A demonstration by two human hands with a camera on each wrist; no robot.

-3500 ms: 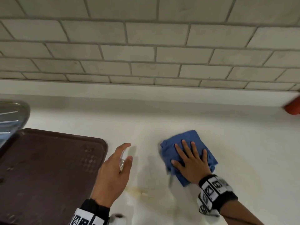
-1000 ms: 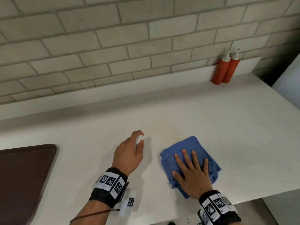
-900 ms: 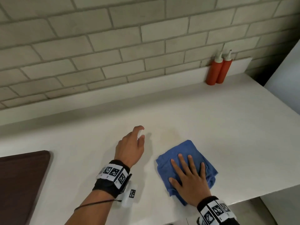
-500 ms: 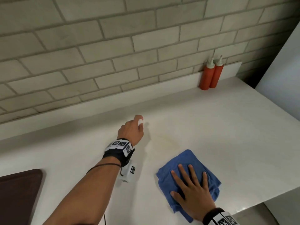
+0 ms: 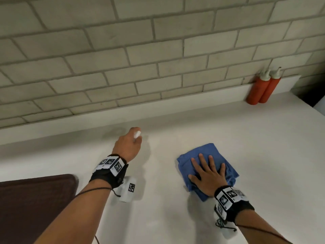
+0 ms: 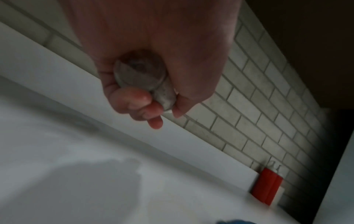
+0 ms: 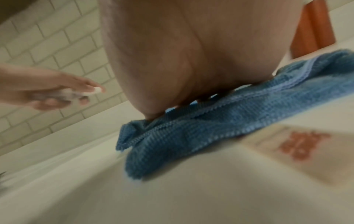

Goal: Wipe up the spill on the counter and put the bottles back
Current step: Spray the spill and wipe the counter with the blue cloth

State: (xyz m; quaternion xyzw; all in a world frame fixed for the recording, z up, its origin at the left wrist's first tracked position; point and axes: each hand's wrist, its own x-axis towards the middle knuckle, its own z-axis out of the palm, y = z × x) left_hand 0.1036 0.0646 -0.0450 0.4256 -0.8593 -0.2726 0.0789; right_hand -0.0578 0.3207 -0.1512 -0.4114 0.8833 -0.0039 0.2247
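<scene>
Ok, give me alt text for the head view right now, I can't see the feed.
The right hand presses flat on a blue cloth on the white counter, while the left hand holds a small clear spray bottle above it. Two red squeeze bottles stand against the tiled wall.

Blue cloth, white counter, two red bottles, dark brown tray, grey-beige brick-pattern tiles.

white counter, blue cloth, red bottles, brown tray
</scene>
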